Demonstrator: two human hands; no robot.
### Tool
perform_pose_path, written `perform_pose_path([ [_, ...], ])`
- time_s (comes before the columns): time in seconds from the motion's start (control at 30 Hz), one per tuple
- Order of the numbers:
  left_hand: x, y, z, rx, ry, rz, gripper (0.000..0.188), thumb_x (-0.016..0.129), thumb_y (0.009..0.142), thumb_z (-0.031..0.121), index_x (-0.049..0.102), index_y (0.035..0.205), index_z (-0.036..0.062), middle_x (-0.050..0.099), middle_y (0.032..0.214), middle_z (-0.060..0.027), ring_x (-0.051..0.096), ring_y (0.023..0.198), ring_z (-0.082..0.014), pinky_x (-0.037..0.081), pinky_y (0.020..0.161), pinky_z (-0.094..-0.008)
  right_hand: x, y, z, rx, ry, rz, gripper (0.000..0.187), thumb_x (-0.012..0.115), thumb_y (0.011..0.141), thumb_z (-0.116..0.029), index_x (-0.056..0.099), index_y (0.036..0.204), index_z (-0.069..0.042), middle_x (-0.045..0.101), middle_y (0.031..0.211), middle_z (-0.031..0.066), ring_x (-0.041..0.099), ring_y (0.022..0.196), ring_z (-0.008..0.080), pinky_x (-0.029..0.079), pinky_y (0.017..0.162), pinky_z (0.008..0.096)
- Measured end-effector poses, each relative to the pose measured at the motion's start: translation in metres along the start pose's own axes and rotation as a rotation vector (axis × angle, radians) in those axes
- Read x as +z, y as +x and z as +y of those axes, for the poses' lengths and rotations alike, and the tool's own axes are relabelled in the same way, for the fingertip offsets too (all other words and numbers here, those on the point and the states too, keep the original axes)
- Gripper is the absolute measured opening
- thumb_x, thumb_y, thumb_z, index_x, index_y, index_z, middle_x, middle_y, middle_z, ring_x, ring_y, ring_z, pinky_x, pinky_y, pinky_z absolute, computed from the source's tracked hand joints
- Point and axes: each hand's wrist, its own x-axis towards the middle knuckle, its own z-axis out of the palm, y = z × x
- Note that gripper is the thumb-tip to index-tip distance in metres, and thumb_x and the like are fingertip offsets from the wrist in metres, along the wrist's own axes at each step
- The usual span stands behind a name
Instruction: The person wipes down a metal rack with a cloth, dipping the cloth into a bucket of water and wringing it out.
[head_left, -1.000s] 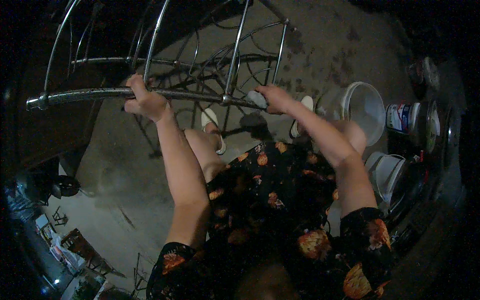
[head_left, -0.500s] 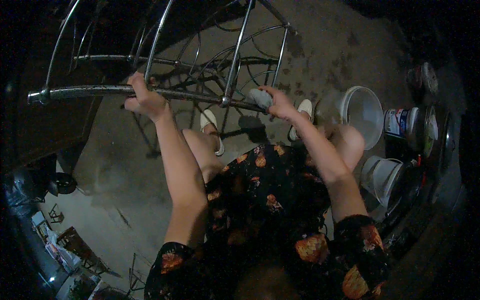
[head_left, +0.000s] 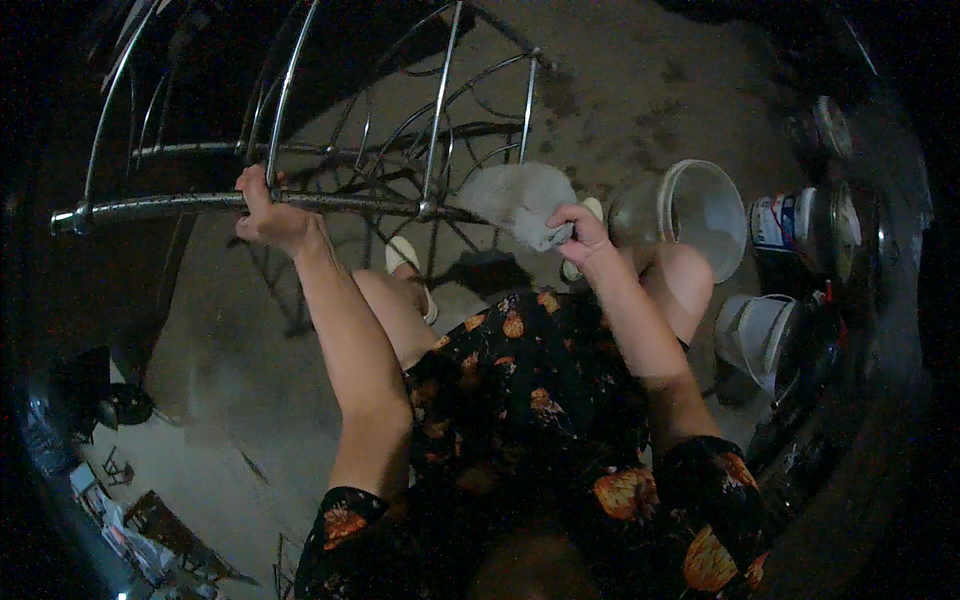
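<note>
A shiny metal tube rack (head_left: 350, 203) with curved bars lies tilted across the upper left. My left hand (head_left: 272, 218) is closed round its near tube, beside the joint of an upright bar. My right hand (head_left: 585, 232) pinches one corner of a pale grey cloth (head_left: 518, 200), close to the right end of that tube. The cloth hangs spread out and covers the tube's end, so I cannot tell whether it touches the metal.
To the right stand a large translucent bucket (head_left: 703, 220), a white printed tub (head_left: 782, 222) and a smaller white bucket (head_left: 757, 340). My shoes (head_left: 403, 255) are under the rack. Small furniture with papers (head_left: 130, 525) stands at the lower left.
The grey cloth, bunched in my right hand on the tube before, is now spread open and held by a corner. My right hand has moved slightly right and down. The left keeps its grip.
</note>
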Motion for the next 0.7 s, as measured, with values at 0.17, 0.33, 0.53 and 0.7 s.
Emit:
perform_pose_path([
  [0.17, 0.013, -0.018, 0.01, -0.036, -0.09, 0.097, 0.022, 0.067, 0.07, 0.006, 0.055, 0.084, -0.0071, 0.053, 0.097, -0.0114, 0.052, 0.081, -0.0213, 0.044, 0.081, -0.0375, -0.008, -0.017, 0.033, 0.076, 0.202, 0.157, 0.01, 0.056, 0.063, -0.003, 0.05, 0.071, -0.004, 0.051, 0.071, 0.0046, 0.052, 0.07, 0.0235, 0.047, 0.073, 0.0371],
  [0.33, -0.012, -0.003, 0.0, 0.186, 0.115, -0.14, 0.024, 0.058, 0.077, 0.018, 0.059, 0.089, -0.0028, 0.054, 0.09, -0.0091, 0.05, 0.084, -0.0195, 0.042, 0.075, -0.033, 0.015, -0.036, 0.059, -0.048, 0.394, 0.12, 0.012, 0.057, 0.059, -0.007, 0.049, 0.067, -0.007, 0.054, 0.079, 0.0059, 0.054, 0.078, 0.0258, 0.045, 0.079, 0.0423],
  [0.53, 0.014, -0.042, 0.068, 0.216, 0.013, -0.005, 0.028, 0.045, 0.083, 0.023, 0.06, 0.088, 0.0002, 0.057, 0.082, -0.0101, 0.054, 0.072, -0.0171, 0.043, 0.063, -0.0274, 0.036, -0.058, 0.027, -0.198, 0.419, -0.014, 0.018, 0.056, 0.055, -0.011, 0.051, 0.072, -0.006, 0.056, 0.084, 0.0069, 0.054, 0.077, 0.0267, 0.046, 0.08, 0.0405],
  [0.7, 0.027, -0.067, 0.132, 0.079, -0.129, -0.03, 0.021, 0.052, 0.079, 0.021, 0.06, 0.085, 0.0037, 0.06, 0.075, -0.0096, 0.055, 0.058, -0.0145, 0.044, 0.051, -0.0263, 0.1, -0.172, -0.012, -0.467, 0.27, -0.261, 0.061, 0.052, 0.05, -0.007, 0.052, 0.11, 0.0, 0.057, 0.11, 0.014, 0.054, 0.1, 0.0321, 0.041, 0.093, 0.0449],
])
